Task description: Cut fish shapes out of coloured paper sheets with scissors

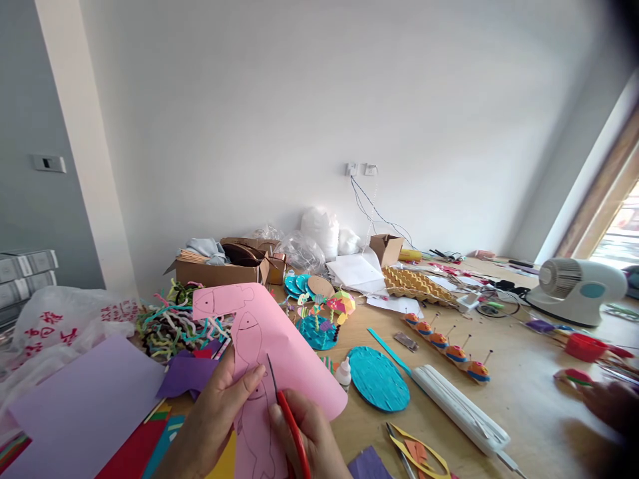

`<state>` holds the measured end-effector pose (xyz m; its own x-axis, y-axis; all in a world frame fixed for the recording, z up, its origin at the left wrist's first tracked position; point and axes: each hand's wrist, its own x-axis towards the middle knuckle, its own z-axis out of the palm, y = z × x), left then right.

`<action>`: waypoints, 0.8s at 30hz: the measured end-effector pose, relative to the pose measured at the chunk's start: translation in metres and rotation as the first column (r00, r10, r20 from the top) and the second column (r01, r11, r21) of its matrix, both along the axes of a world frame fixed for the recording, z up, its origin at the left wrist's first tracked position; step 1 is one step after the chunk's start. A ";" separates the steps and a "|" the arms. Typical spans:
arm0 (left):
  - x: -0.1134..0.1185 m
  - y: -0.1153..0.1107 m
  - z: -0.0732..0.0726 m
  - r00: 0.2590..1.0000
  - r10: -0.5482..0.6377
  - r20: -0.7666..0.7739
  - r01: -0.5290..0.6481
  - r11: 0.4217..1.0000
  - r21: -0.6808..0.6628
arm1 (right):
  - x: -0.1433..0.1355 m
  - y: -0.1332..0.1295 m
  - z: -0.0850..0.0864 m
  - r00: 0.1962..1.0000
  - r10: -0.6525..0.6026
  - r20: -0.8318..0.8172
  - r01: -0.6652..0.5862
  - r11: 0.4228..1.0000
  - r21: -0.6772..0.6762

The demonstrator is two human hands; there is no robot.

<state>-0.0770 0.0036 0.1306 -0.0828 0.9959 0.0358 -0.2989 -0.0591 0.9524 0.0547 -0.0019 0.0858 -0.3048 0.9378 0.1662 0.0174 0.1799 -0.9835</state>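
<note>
My left hand pinches the left side of a pink paper sheet that has several fish outlines drawn on it. In my right hand is a pair of red-handled scissors, its dark blade pointing up along the edge of a drawn fish. The sheet curls over at its right side. Just right of it stand a small white glue bottle and a blue textured disc on the table. The lower part of the scissors' handles is partly hidden by my fingers.
A power strip, yellow-handled scissors and an egg-carton strip lie to the right. Pipe cleaners and coloured paper are at left. A fan stands far right, near another person's hand. Cardboard box behind.
</note>
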 end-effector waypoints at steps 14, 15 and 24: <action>-0.013 0.004 0.007 0.991 0.115 0.062 -0.111 0.992 -0.056 | -0.005 0.001 0.003 0.968 0.012 0.249 -0.019 0.999 0.026; -0.012 0.003 0.007 0.991 0.103 0.080 -0.098 0.993 -0.065 | -0.005 0.000 0.002 0.976 0.027 0.216 -0.030 1.000 0.009; -0.002 0.002 0.002 0.994 0.034 0.108 -0.026 0.997 -0.078 | 0.000 -0.014 0.009 0.999 -0.031 0.013 0.033 0.987 -0.158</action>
<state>-0.0793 0.0056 0.1328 -0.1120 0.9924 -0.0512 -0.4006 0.0020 0.9162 0.0544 -0.0158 0.0950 -0.2750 0.9614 0.0123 0.0310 0.0216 -0.9993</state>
